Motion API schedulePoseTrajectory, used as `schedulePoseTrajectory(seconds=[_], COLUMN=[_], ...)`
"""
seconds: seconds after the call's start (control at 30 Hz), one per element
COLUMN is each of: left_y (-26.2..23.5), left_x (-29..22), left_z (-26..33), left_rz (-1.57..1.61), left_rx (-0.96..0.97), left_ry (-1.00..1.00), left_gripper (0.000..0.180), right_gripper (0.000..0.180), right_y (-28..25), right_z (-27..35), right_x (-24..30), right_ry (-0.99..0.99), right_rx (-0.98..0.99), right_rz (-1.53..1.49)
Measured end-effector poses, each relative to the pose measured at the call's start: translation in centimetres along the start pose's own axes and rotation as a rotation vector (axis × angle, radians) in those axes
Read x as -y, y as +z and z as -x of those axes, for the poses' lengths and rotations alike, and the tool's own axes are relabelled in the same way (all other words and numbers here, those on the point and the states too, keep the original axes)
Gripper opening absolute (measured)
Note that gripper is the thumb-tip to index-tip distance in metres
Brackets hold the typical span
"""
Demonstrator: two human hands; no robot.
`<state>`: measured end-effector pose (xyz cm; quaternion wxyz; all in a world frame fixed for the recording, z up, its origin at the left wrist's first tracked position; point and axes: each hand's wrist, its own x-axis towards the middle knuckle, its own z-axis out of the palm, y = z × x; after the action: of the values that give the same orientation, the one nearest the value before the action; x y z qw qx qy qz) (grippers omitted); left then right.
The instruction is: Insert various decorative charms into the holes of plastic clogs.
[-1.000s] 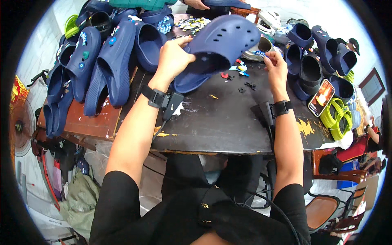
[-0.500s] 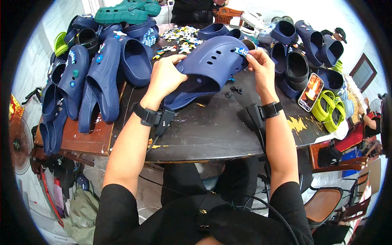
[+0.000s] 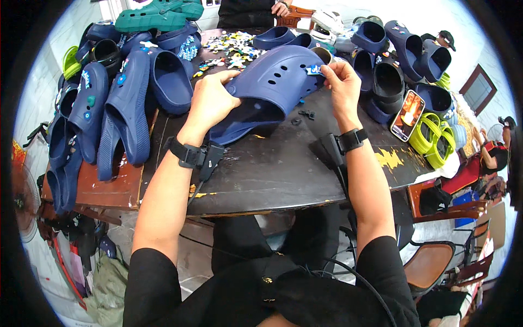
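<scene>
A navy blue clog (image 3: 267, 90) is held tilted above the dark table, its toe pointing away and to the right, its foot opening facing me. My left hand (image 3: 210, 101) grips the clog by the left edge of its opening, thumb on the rim. At the toe end, my right hand (image 3: 342, 87) pinches a small blue and white shoe charm (image 3: 314, 70) against the upper, near the holes. Whether the charm's stem sits in a hole is hidden. Small dark pieces (image 3: 305, 114) lie on the table just below the clog.
Navy clogs (image 3: 128, 106) are piled at the left, beneath a green pair (image 3: 158, 17). Loose colourful charms (image 3: 234, 49) spread beyond my left hand. At the right stand more clogs (image 3: 388, 79), a lit phone (image 3: 407, 115) and lime-green sandals (image 3: 433, 140). Another person's hand (image 3: 280, 8) shows across the table.
The whole view has shifted slightly, moving the scene a little left in the picture. My right fingers keep their pinch at the charm, and the clog is tilted much as before.
</scene>
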<state>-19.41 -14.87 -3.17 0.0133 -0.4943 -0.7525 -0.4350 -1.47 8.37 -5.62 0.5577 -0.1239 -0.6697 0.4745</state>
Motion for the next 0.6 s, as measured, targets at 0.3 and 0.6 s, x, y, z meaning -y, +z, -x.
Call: schedulePoseTrajectory(seconds=[0.3, 0.6], left_y=[0.3, 0.0], left_x=[0.8, 0.6], left_z=[-0.2, -0.3], left_rz=[0.022, 0.059], left_rx=[-0.044, 0.008], left_ry=[0.061, 0.005], left_gripper=[0.058, 0.056], right_gripper=[0.026, 0.042], right_y=[0.3, 0.1], right_z=[0.3, -0.2], right_x=[0.4, -0.9], right_ry=[-0.130, -0.252], right_rx=[-0.034, -0.029], right_rz=[0.383, 0.409])
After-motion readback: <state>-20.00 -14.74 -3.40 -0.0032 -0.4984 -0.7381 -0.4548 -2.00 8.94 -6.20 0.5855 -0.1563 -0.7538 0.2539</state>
